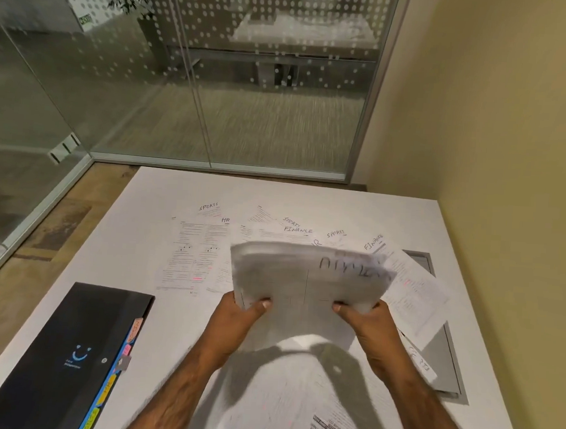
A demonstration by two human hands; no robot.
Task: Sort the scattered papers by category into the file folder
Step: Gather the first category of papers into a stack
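Head view: gathering step, judging by blurred white paper stack (307,275) raised above white table (132,265), pinched at lower corners by left hand (240,318) and right hand (364,322). Next: reading category headings, opening closed black tabbed file folder (67,357) lying left.

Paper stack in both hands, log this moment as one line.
left hand: grips paper stack | right hand: grips same stack | stack: lifted, blurred | file folder: closed, on table | loose papers: still spread
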